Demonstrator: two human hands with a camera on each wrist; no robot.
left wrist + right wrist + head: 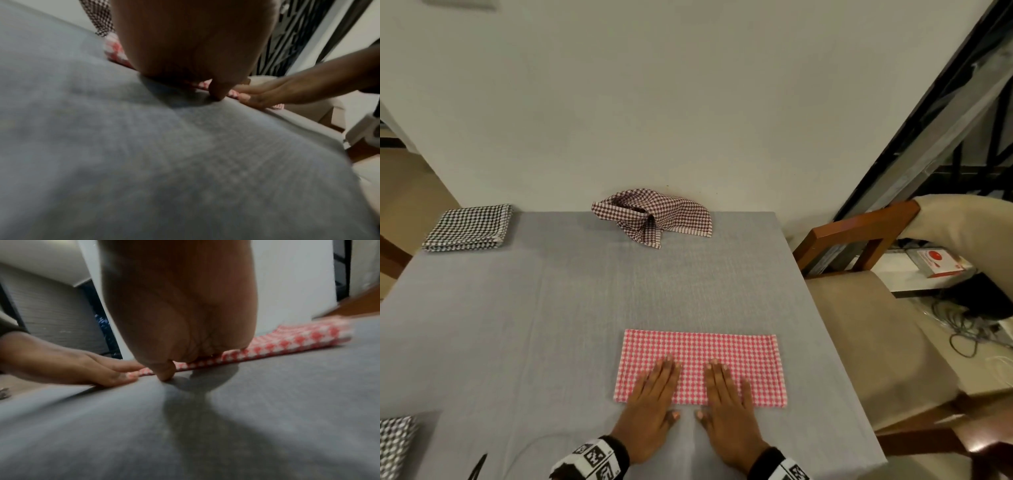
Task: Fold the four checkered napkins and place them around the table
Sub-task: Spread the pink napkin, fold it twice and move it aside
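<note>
A pink checkered napkin (722, 353) lies folded into a long rectangle on the grey tablecloth (585, 308), near the front. Both my hands press flat on its near half, fingers straight: left hand (654, 394) on the left part, right hand (726, 401) beside it. The thumbs rest on the cloth just off the napkin's near edge. A maroon checkered napkin (654, 214) lies crumpled at the far edge. A black checkered napkin (470, 226) sits folded at the far left corner. Another black checkered napkin (393, 442) shows at the near left edge. The wrist views show the palms over the pink napkin (287, 340).
A wooden chair with a beige cushion (876, 325) stands close to the table's right side. A wall (688, 102) runs right behind the far edge. Cables (962, 339) lie on the floor at the right. A thin white cord (530, 448) lies near the front left.
</note>
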